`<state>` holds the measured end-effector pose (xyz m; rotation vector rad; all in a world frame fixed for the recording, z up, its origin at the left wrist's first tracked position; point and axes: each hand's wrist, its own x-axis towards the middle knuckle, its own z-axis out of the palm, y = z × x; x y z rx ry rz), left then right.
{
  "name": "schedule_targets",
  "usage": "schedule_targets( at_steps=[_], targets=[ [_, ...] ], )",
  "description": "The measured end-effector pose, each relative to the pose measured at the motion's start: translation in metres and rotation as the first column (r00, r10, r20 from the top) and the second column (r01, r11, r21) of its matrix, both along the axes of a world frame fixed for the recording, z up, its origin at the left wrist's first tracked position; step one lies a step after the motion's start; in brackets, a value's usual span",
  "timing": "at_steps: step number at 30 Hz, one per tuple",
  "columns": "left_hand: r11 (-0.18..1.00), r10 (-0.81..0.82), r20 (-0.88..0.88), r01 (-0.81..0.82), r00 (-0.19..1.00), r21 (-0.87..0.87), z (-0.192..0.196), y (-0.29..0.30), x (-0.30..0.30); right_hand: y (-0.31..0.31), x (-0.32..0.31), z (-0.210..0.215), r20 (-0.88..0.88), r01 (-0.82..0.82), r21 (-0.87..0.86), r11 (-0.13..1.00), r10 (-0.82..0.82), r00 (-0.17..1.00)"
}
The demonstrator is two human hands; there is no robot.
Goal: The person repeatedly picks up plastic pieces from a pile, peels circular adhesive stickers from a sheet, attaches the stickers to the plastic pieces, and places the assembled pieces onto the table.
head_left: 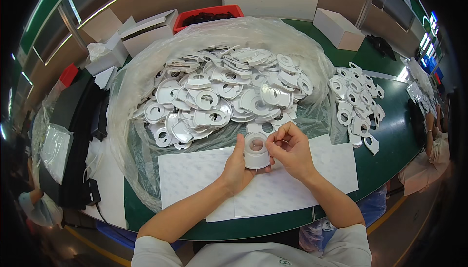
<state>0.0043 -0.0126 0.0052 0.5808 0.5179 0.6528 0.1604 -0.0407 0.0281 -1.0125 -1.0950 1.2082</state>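
Observation:
A white plastic part with a round hole (257,161) is upright in my left hand (235,168). My left thumb lies along its left side, and the fingers reach behind and under it. At the part's right edge, my right hand (296,156) has its thumb and index finger pinched together. Whether they grip the rim or something small is hidden. Just beyond my hands, a large heap of similar white ring-shaped parts (204,99) lies on a clear plastic bag (126,121). White paper sheets (190,179) are spread beneath my hands.
A smaller group of white parts (360,99) lies at the right on the green table (390,135). Behind the heap stand a red bin (239,11) with black items and white boxes (339,28). Black equipment (73,116) stands at the left. Other people sit at both sides.

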Motion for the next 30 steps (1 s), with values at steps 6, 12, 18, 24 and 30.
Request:
schedule_targets(
  at_steps=[6, 12, 18, 24, 30],
  targets=[
    [1.000, -0.008, 0.024, 0.007, 1.000, 0.015, -0.004, 0.001, 0.000, 0.000, 0.000, -0.001, 0.007, 0.005, -0.002, 1.000, -0.005, 1.000],
    [1.000, -0.010, 0.026, 0.009, 1.000, 0.017, -0.004, 0.001, -0.001, 0.000, 0.000, -0.002, 0.047, 0.004, 0.022, 1.000, -0.005, 0.999],
    [1.000, 0.006, 0.000, -0.006, 1.000, 0.001, -0.002, 0.000, 0.000, -0.004, -0.004, 0.004, 0.131, 0.033, 0.042, 0.999, -0.039, 0.991],
    [1.000, 0.005, -0.005, -0.005, 1.000, -0.007, -0.002, 0.000, 0.000, -0.003, -0.003, -0.008, 0.360, 0.122, 0.235, 0.964, -0.203, 0.911],
    [1.000, 0.009, -0.004, -0.009, 1.000, -0.007, -0.006, 0.000, -0.002, 0.000, 0.000, -0.004, 0.625, -0.083, 0.663, 0.744, -0.490, 0.608]
  ],
)
